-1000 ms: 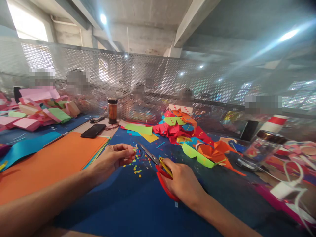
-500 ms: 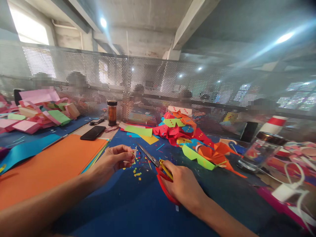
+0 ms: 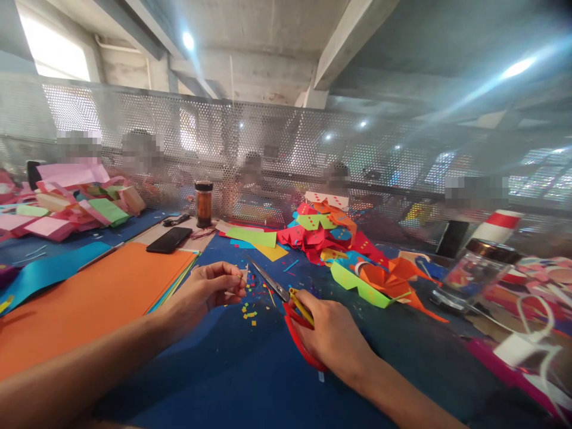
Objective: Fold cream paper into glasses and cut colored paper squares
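Note:
My right hand (image 3: 328, 328) grips a pair of scissors (image 3: 298, 325) by its red and yellow handles, the metal blades pointing up and left. Opposite the blades, the thumb and fingers of my left hand (image 3: 218, 283) are pinched together. Something thin and small pokes out at the fingertips, too tiny to name. Small paper snippets (image 3: 250, 314) in yellow, red and other colours lie on the blue tabletop (image 3: 214, 369) between and below the hands. The blade tips are near the left fingertips, without visible contact.
Orange sheets (image 3: 102, 292) lie at left, with a black phone (image 3: 168, 239) and a dark jar (image 3: 204, 205) behind. Cut coloured paper (image 3: 313, 238) is heaped ahead, near a perforated metal screen (image 3: 277, 143). At right stand a clear bottle (image 3: 478, 274) and a white cable (image 3: 522, 339).
Almost nothing differs. Both hands and the scissors hold nearly the same position, and the whole view has shifted very slightly.

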Available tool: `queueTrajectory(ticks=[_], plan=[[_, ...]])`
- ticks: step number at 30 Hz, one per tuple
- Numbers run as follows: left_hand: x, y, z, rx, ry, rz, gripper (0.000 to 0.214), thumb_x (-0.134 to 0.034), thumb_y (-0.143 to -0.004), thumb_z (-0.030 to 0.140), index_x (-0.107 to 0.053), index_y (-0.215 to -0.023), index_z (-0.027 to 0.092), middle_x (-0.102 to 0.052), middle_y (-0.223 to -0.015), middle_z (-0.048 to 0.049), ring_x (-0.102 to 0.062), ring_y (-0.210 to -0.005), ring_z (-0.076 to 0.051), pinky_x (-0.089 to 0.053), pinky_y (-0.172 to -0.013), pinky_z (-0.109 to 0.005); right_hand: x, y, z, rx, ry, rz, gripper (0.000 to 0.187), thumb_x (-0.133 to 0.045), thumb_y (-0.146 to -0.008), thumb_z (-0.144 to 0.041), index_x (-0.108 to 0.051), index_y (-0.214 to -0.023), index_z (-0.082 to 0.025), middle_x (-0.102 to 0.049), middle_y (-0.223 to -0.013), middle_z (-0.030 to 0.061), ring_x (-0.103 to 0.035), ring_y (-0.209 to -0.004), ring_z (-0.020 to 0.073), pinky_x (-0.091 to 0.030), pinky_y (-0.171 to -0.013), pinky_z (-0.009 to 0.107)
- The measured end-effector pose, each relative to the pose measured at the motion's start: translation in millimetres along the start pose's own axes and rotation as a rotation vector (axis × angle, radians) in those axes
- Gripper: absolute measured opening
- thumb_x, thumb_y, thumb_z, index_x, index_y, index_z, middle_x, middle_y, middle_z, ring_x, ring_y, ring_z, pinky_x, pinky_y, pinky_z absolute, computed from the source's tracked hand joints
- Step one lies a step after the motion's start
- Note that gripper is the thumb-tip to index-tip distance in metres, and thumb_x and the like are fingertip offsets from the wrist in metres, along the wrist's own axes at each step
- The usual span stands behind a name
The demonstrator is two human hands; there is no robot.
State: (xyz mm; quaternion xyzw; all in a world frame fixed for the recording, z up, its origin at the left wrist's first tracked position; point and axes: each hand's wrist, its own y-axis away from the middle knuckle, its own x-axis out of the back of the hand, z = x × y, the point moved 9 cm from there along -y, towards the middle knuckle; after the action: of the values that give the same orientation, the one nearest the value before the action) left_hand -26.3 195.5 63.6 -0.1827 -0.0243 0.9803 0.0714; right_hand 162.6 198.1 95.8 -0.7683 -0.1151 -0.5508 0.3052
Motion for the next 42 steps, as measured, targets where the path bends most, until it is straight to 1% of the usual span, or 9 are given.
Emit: queueTrajectory(ticks=[3,7,12,17,20,23,29,37,42], plan=[[-1.0,0.0,0.8,-0.007,-0.002,-0.012,0.013,-0.076,-0.076,0.022,-0.067,-0.080,0.015,-0.067,-0.078,-0.0015,-0.063,-0.070,-0.010,-0.052,-0.066,-0.020,0.7,0.3,-0.6,0.017,0.000,0.011,0.019,-0.054,-0.084,-0.033,-0.064,-0.092,-0.019,-0.074,-0.073,0.0071,-0.072,-0.068,0.0277,-0.038,-0.052,0.030],[-1.6,0.5,0.5,0.003,-0.015,-0.012,0.019,-0.077,-0.076,0.023,-0.069,-0.091,0.014,-0.069,-0.080,-0.0022,-0.064,-0.072,-0.011,-0.053,-0.068,-0.021,0.4,0.9,-0.3,0.012,0.012,0.002,0.019,-0.054,-0.084,-0.032,-0.064,-0.091,-0.018,-0.074,-0.071,0.0072,-0.072,-0.068,0.0286,-0.039,-0.052,0.030],[0.2,0.7,-1.4,0.025,-0.015,0.017,0.018,-0.079,-0.074,0.025,-0.068,-0.083,0.014,-0.071,-0.082,-0.0033,-0.067,-0.075,-0.012,-0.053,-0.071,-0.022,1.6,0.5,-0.5,0.019,0.026,0.020,0.021,-0.053,-0.084,-0.033,-0.065,-0.093,-0.019,-0.074,-0.074,0.0075,-0.072,-0.069,0.0286,-0.040,-0.052,0.030],[2.7,0.3,-2.4,0.019,-0.029,0.025,0.018,-0.080,-0.073,0.026,-0.067,-0.081,0.016,-0.072,-0.090,-0.0039,-0.067,-0.082,-0.015,-0.053,-0.074,-0.024,0.0,0.2,0.3,0.019,0.013,0.020,0.019,-0.052,-0.085,-0.031,-0.064,-0.090,-0.019,-0.073,-0.071,0.0069,-0.072,-0.066,0.0276,-0.039,-0.051,0.030],[6.4,0.0,-1.8,-0.002,-0.040,0.047,0.016,-0.081,-0.072,0.024,-0.068,-0.079,0.016,-0.069,-0.082,-0.0005,-0.064,-0.075,-0.011,-0.052,-0.071,-0.021,-0.6,0.7,0.4,0.018,0.006,0.019,0.018,-0.054,-0.083,-0.030,-0.064,-0.091,-0.019,-0.074,-0.073,0.0071,-0.072,-0.068,0.0276,-0.040,-0.052,0.030],[5.5,-0.3,-0.9,-0.016,-0.055,0.034,0.014,-0.080,-0.073,0.023,-0.069,-0.079,0.016,-0.066,-0.075,0.0012,-0.059,-0.069,-0.008,-0.050,-0.066,-0.018,-0.8,0.9,0.5,0.015,0.003,0.014,0.017,-0.055,-0.082,-0.030,-0.064,-0.091,-0.019,-0.074,-0.073,0.0065,-0.072,-0.070,0.0279,-0.040,-0.053,0.030],[4.0,0.0,-0.1,0.003,-0.053,0.051,0.018,-0.082,-0.070,0.024,-0.069,-0.080,0.016,-0.066,-0.076,0.0005,-0.060,-0.071,-0.009,-0.049,-0.068,-0.020,-1.6,0.6,2.5,-0.009,0.001,-0.014,0.019,-0.056,-0.082,-0.033,-0.065,-0.092,-0.019,-0.074,-0.075,0.0073,-0.072,-0.071,0.0285,-0.040,-0.053,0.031],[2.5,1.1,0.1,0.024,-0.052,0.058,0.021,-0.083,-0.069,0.026,-0.066,-0.076,0.016,-0.069,-0.081,-0.0009,-0.062,-0.077,-0.011,-0.049,-0.072,-0.021,-0.4,1.4,-0.2,-0.003,-0.012,-0.008,0.021,-0.052,-0.085,-0.036,-0.064,-0.092,-0.019,-0.075,-0.078,0.0067,-0.072,-0.073,0.0272,-0.041,-0.055,0.030],[2.7,0.5,1.8,-0.008,-0.048,0.045,0.019,-0.082,-0.070,0.025,-0.066,-0.074,0.016,-0.064,-0.071,0.0026,-0.056,-0.066,-0.007,-0.047,-0.065,-0.018,1.4,1.6,-0.8,0.005,0.003,0.003,0.020,-0.054,-0.084,-0.034,-0.064,-0.092,-0.020,-0.074,-0.075,0.0054,-0.072,-0.071,0.0254,-0.040,-0.054,0.029]])
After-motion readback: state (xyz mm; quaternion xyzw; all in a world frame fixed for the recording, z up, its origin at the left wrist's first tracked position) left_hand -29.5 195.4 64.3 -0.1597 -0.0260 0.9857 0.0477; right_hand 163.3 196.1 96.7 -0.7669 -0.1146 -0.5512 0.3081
